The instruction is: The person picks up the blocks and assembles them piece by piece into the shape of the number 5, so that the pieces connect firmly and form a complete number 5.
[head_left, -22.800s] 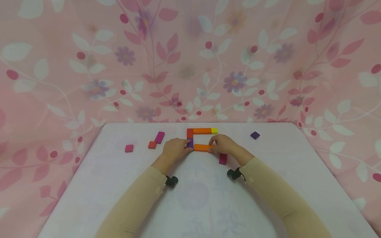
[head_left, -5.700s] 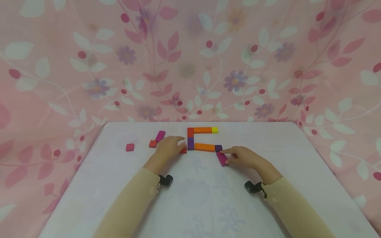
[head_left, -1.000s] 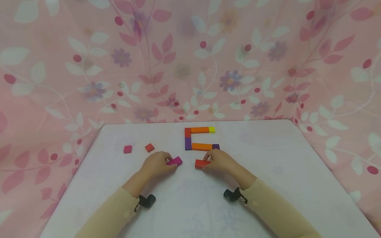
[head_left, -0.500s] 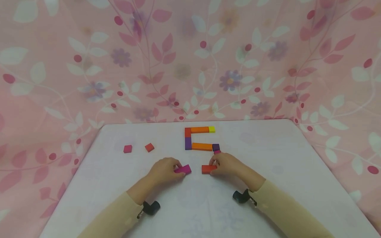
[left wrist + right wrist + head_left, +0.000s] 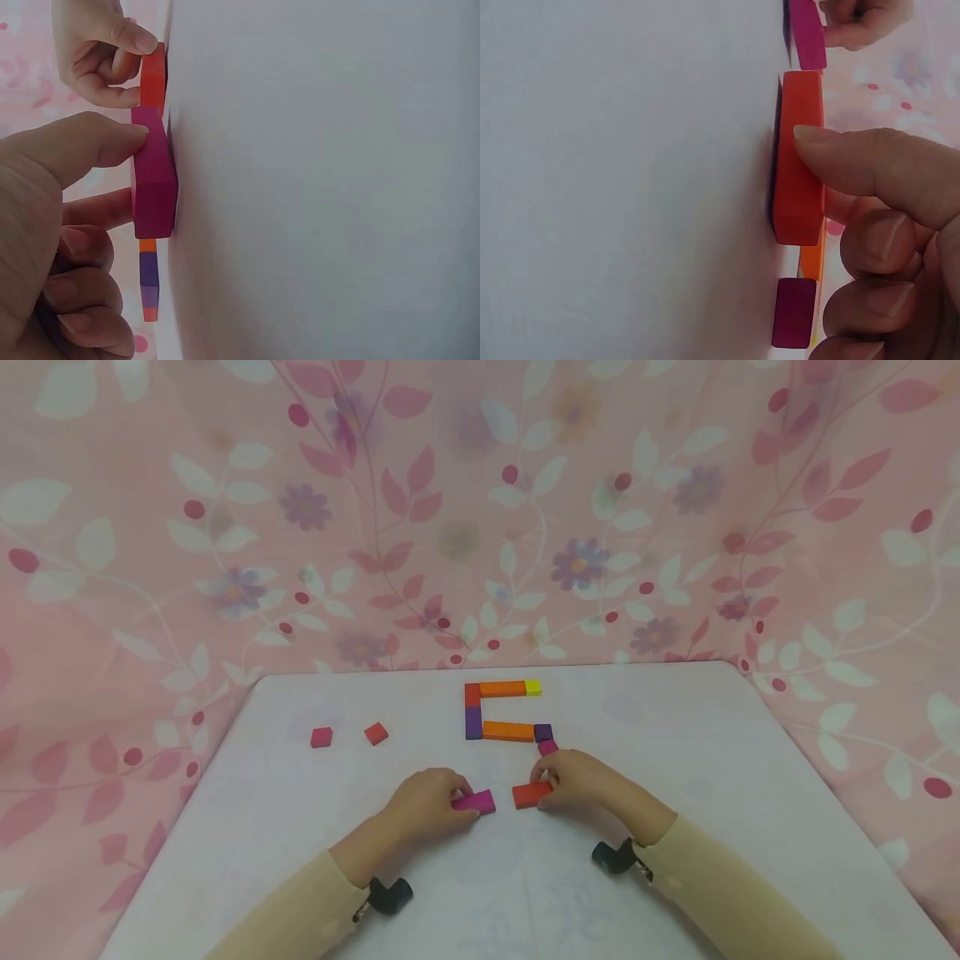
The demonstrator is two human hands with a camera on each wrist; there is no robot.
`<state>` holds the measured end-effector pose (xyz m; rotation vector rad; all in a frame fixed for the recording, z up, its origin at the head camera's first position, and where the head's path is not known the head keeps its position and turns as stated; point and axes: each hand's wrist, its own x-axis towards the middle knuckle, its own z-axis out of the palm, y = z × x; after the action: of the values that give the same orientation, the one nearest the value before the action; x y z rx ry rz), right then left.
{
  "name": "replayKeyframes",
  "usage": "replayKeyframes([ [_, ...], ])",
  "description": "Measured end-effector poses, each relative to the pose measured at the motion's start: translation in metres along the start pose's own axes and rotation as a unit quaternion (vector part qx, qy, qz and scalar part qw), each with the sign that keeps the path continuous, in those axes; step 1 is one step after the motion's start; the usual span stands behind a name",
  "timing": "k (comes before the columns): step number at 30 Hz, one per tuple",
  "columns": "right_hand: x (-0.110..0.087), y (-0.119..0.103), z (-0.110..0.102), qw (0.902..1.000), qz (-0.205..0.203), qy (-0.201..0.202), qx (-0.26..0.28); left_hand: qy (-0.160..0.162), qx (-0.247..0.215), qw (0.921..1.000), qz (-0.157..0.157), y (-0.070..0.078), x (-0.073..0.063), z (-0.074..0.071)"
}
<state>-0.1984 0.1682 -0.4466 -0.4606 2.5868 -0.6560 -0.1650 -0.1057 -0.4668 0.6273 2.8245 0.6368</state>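
Note:
My left hand (image 5: 427, 806) pinches a magenta block (image 5: 475, 802) between thumb and fingers, low over the white tabletop. Facing it across a small gap, a red-orange block (image 5: 532, 794) is pinched by my right hand (image 5: 581, 779). The left wrist view shows the thumb on the magenta block's (image 5: 155, 176) near face and the other fingers curled below. Behind my right hand, a second magenta block (image 5: 548, 747) is partly hidden; its far end meets a dark purple cube (image 5: 543, 732). In the right wrist view the red-orange block (image 5: 800, 172) lies lengthwise under the thumb.
Farther back, a red block (image 5: 472, 695), a purple block (image 5: 473, 722), two orange blocks (image 5: 502, 689) and a yellow cube (image 5: 532, 687) form an outline that ends at the dark purple cube. A pink cube (image 5: 321, 737) and a red-orange cube (image 5: 377, 733) lie at left.
Over the last second both hands have slid nearer the person and rightward with their blocks, narrowing the gap. Earlier, the dark purple cube went from far right to the lower orange block's end.

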Motion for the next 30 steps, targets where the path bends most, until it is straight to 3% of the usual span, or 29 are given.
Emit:
replayKeyframes([
  [12,-0.003,0.008,-0.004,0.9991,-0.037,-0.015,-0.01,-0.022,0.003,0.9998,-0.003,0.011,0.002,0.006],
  [23,-0.006,0.02,-0.012,0.994,-0.101,-0.031,-0.031,-0.022,0.013,0.9995,0.021,0.021,0.003,0.006],
  [30,-0.006,0.025,-0.016,0.992,-0.114,-0.042,-0.035,-0.032,0.009,0.999,0.031,0.027,0.005,0.009],
])
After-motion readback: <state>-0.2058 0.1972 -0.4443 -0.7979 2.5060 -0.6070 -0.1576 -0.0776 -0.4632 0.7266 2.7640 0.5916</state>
